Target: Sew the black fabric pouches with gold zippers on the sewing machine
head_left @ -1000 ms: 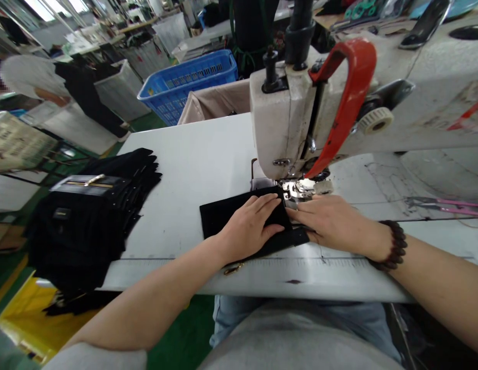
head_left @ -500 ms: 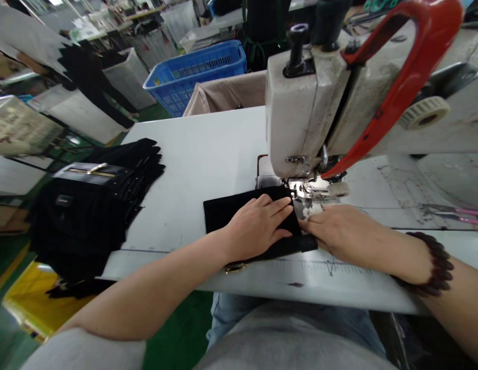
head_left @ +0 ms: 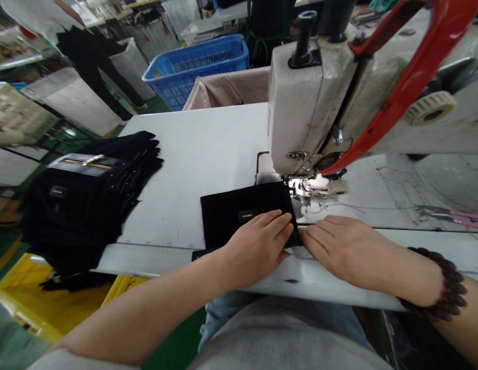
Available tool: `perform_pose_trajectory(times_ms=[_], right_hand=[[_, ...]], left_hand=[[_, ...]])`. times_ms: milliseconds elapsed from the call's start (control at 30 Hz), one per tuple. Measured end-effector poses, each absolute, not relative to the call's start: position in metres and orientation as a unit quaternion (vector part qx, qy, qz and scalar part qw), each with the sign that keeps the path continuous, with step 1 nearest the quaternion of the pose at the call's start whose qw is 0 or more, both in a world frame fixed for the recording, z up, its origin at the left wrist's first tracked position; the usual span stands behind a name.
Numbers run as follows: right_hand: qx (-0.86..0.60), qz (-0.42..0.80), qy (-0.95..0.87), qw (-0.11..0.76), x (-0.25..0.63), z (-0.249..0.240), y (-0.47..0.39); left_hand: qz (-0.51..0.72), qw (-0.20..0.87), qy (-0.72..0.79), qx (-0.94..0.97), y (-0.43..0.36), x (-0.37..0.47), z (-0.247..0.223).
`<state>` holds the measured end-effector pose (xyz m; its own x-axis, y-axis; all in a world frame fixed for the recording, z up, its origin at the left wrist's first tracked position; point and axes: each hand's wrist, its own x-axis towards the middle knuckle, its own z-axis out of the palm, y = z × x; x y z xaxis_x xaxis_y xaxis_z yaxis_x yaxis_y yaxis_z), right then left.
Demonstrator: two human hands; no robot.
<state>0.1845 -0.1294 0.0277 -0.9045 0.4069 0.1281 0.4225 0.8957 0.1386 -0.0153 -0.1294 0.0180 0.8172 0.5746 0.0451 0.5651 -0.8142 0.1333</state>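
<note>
A black fabric piece (head_left: 223, 213) with a small label (head_left: 245, 216) lies on the sewing table, its top right corner close to the presser foot (head_left: 300, 187) of the sewing machine (head_left: 296, 108). My left hand (head_left: 258, 246) rests on the fabric's lower right part, fingers stretched out together and lying flat. Closed fingers of my right hand (head_left: 335, 246) pinch the fabric's right edge near its lower corner; the fingertips are partly hidden. Under my left wrist another dark strip (head_left: 200, 253) shows at the table's front edge.
A stack of black fabric pieces (head_left: 80, 200) with zippers overhangs the table's left side, above a yellow crate (head_left: 34, 308). Pink-handled snips (head_left: 451, 213) lie at the right. Behind the table are a blue basket (head_left: 196, 67) and a beige cloth-lined bin (head_left: 231, 87). A person (head_left: 88, 56) stands back left.
Both hands have moved slightly toward the table's front edge. The fabric's label is now uncovered, and the gold-coloured metal piece at its lower edge no longer shows. The view has shifted a little.
</note>
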Motion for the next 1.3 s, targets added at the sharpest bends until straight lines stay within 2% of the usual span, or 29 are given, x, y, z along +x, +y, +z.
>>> perform_pose_trajectory(times_ms=[167, 433, 700, 833, 967, 1067, 1167, 1233, 1300], right_hand=[[-0.216, -0.050, -0.975, 0.025, 0.187, 0.030, -0.127], [-0.254, -0.068, -0.964, 0.036, 0.182, 0.021, -0.120], [-0.295, -0.099, -0.949, 0.052, 0.181, 0.012, -0.105], [-0.324, -0.092, -0.941, 0.032, 0.182, 0.009, -0.100], [-0.373, -0.089, -0.921, 0.065, 0.186, 0.009, -0.094], [-0.440, -0.078, -0.889, 0.098, 0.191, 0.005, -0.083], [-0.442, -0.002, -0.888, 0.128, 0.195, 0.000, -0.069], [-0.420, 0.086, -0.894, 0.131, 0.198, 0.003, -0.063], [-0.365, 0.193, -0.906, 0.094, 0.202, 0.013, -0.063]], left_hand=[[0.075, -0.032, 0.249, 0.965, -0.132, -0.014, 0.008], [0.010, -0.062, 0.237, 0.970, -0.113, -0.018, 0.010], [0.011, -0.081, 0.227, 0.971, -0.088, -0.018, 0.007], [0.011, -0.063, 0.226, 0.972, -0.077, -0.018, 0.006], [0.041, 0.036, 0.234, 0.971, -0.063, -0.021, 0.009], [0.093, 0.216, 0.279, 0.931, -0.046, -0.028, 0.014], [0.126, 0.386, 0.313, 0.859, -0.030, -0.035, 0.018], [0.132, 0.420, 0.325, 0.837, -0.026, -0.037, 0.019], [0.132, 0.371, 0.317, 0.863, -0.030, -0.037, 0.019]])
